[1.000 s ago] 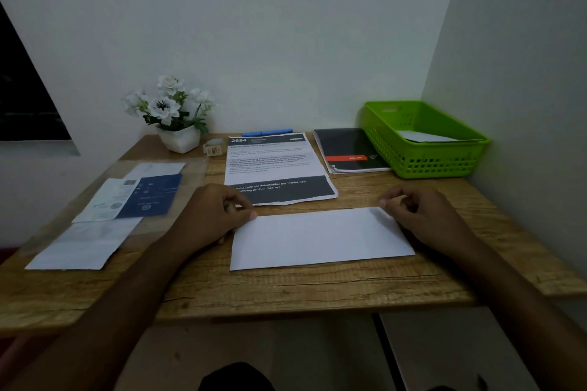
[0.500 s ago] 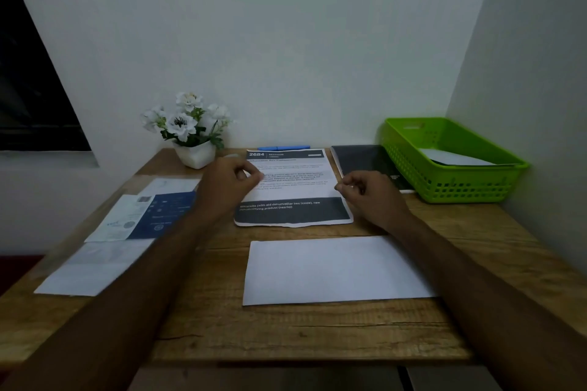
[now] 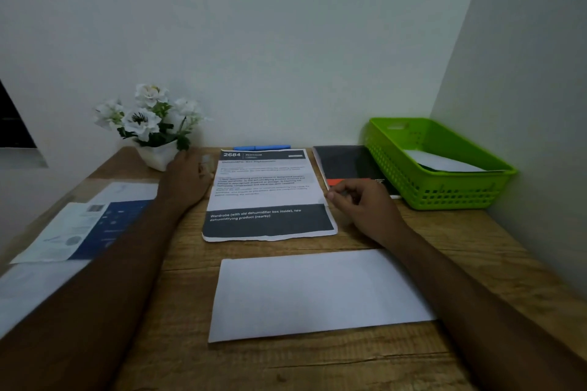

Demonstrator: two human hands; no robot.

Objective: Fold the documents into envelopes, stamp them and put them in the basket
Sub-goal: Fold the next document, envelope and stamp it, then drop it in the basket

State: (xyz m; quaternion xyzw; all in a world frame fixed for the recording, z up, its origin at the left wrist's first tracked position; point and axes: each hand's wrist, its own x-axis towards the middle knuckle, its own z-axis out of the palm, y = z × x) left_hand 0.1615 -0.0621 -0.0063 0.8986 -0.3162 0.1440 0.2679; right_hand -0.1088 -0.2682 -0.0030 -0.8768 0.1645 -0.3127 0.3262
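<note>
Printed paper document lies flat between the hands. Left hand at its left edge, blurred, grip unclear. Right hand curled at its right edge, hold uncertain. Smooth white rectangular envelope lies nearer than both hands, perforated green plastic basket beyond the right
</note>
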